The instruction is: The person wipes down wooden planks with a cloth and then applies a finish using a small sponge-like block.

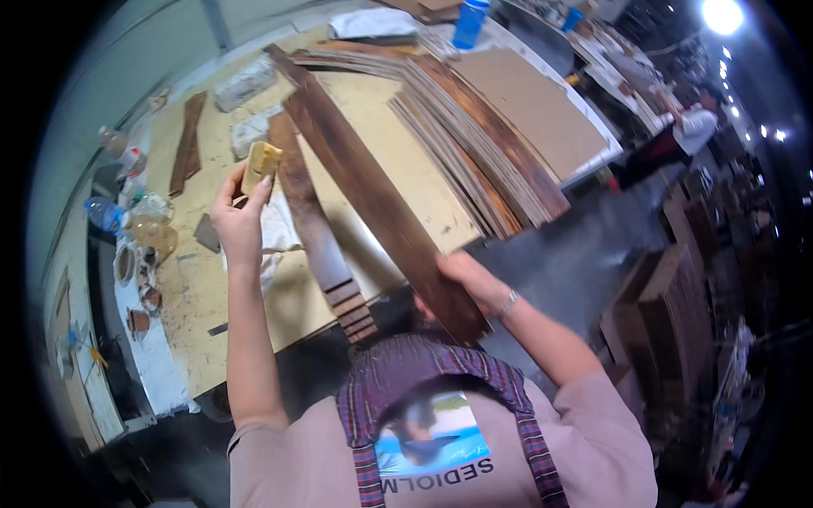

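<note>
Pinched between thumb and fingers of my left hand [238, 212] is a small yellow sponge-like block [261, 163], raised over the left part of the table. My right hand [476, 284] grips the near end of a long dark brown wooden plank [364, 186], which slants away to the far left across the table. Left of that plank lies a fanned stack of brown boards [313, 222], with stepped ends at the near edge. A crumpled white cloth [278, 227] rests beside the stack, close to my left wrist.
Edge-stacked boards [457, 140] cover the table's [199, 279] right side, near a brown sheet [529, 110]. Plastic bottles [152, 233] and small cups line the left edge; a blue container [469, 25] stands at the back. Another person [696, 127] and stacked panels [660, 322] are at right.
</note>
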The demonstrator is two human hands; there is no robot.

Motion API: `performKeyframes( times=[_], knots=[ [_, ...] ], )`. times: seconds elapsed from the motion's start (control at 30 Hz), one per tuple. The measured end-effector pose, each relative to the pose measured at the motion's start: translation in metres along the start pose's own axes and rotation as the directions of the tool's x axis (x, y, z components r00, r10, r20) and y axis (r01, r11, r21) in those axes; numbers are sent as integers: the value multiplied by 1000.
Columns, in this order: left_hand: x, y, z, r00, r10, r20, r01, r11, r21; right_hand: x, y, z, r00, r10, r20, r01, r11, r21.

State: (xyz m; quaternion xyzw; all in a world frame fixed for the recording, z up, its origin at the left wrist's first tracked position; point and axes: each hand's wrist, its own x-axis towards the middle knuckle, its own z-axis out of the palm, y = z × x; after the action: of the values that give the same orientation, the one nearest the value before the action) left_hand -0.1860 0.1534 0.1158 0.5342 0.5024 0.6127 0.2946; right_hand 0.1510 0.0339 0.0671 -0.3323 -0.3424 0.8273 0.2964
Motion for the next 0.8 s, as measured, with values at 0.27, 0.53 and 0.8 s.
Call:
performKeyframes(
  times=[0.27, 0.53, 0.8],
  knots=[
    [-98, 36, 76, 854, 367, 368, -439, 889, 132, 93, -61, 2, 936, -116, -331, 238, 904, 356],
    [-170, 11, 22, 817, 203, 540, -391, 883, 258, 84, -78, 10, 951, -174, -258, 223, 959, 176],
    [-150, 47, 38, 725, 443, 528, -579, 806, 119, 103, -64, 32, 981, -113, -160, 145, 969, 201]
  ],
)
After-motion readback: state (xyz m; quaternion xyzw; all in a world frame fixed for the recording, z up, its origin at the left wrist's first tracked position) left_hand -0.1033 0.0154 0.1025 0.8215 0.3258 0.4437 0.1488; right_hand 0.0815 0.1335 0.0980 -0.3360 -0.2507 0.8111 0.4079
